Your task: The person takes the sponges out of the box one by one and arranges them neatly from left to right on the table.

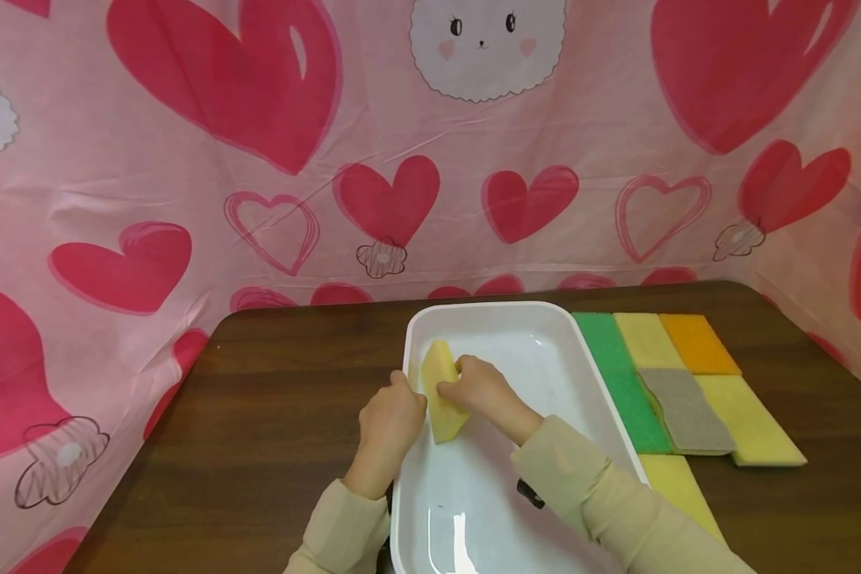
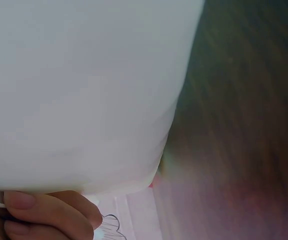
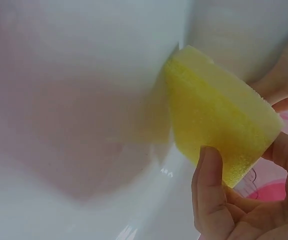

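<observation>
A yellow sponge (image 1: 441,399) stands on edge inside the white tray (image 1: 527,359), close to its left wall. My right hand (image 1: 484,391) pinches the sponge between thumb and fingers; the right wrist view shows the fingertips (image 3: 211,160) on its rough yellow face. At the tray's left rim is my left hand (image 1: 392,418), gripping the edge. In the left wrist view its curled fingers (image 2: 54,215) lie against the rim, below the tray's outer wall (image 2: 84,100).
Right of the tray lie flat sponges and pads: green (image 1: 620,383), orange (image 1: 699,343), grey (image 1: 689,406) and several yellow ones (image 1: 749,418). Brown wooden table (image 1: 273,414) surface surrounds the tray. A pink heart-print cloth (image 1: 330,119) hangs behind.
</observation>
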A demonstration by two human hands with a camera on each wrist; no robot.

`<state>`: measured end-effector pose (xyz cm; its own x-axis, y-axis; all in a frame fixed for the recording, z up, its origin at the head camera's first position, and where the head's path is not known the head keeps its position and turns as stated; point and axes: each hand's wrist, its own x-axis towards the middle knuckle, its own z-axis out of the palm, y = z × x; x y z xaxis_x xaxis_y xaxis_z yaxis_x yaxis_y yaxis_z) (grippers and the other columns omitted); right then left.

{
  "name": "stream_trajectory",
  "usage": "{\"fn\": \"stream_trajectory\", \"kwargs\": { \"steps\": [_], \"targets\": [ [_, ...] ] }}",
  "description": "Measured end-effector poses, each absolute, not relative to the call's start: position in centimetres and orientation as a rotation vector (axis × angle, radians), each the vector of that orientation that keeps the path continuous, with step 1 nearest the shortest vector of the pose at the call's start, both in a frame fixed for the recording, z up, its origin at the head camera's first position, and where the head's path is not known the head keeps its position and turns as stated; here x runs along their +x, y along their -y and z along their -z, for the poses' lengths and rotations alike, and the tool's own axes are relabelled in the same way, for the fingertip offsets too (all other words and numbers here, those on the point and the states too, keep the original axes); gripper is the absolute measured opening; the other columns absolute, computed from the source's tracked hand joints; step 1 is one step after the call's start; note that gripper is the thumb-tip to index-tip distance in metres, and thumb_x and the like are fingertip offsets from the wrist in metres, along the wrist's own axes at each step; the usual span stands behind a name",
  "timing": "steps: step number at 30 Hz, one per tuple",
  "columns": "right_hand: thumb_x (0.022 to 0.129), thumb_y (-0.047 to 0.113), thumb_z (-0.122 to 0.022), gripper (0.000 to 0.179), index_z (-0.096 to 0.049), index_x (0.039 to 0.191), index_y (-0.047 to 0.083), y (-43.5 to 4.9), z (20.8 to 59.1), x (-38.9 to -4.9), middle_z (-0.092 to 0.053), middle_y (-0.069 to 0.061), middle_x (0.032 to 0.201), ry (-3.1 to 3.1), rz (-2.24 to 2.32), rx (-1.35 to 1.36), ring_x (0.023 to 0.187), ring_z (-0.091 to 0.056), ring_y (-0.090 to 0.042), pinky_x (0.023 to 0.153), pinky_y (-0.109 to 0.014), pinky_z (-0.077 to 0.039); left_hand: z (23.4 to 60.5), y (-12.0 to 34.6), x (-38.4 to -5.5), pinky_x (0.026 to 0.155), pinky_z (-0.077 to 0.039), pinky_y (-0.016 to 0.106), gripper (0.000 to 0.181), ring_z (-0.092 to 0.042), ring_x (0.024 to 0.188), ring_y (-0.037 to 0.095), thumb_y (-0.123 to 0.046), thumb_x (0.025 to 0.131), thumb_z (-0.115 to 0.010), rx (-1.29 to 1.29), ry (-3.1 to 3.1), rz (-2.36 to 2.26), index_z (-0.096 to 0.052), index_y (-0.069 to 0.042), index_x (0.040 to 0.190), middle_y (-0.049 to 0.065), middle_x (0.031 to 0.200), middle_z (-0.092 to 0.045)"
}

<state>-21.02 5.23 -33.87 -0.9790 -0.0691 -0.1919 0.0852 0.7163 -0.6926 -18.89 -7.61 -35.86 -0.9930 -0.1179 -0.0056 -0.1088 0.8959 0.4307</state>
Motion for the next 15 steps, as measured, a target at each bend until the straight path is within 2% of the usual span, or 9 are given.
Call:
{"fn": "stream_trajectory", "kwargs": {
  "steps": [6,15],
  "targets": [
    [0.079,0.019,-0.065,0.032,-0.059,0.101,-0.004,-5.25,33.62,-21.14,-0.064,-0.011,0.089,-2.708,1.085,0.035,0.076,-0.057,-0.019,0.066,-0.027,-0.046,35.84,7.65,-18.93,0.058,-0.045,0.045,0.017,-0.060,0.062,0.030,-0.015,0.085,-0.052,0.178,3.039,0.706,-0.050,0.001,0.091,0.018,0.070,-0.061],
    [0.078,0.018,-0.065,0.032,-0.058,0.101,-0.004,-5.58,33.07,-21.21,-0.063,-0.012,0.086,-2.705,1.092,0.053,0.071,-0.058,-0.019,0.060,-0.026,-0.047,35.83,7.61,-18.96,0.060,-0.046,0.047,0.019,-0.062,0.067,0.033,-0.016,0.085,-0.052,0.195,3.049,0.696,-0.050,0.001,0.093,0.021,0.074,-0.064]
  ]
}}
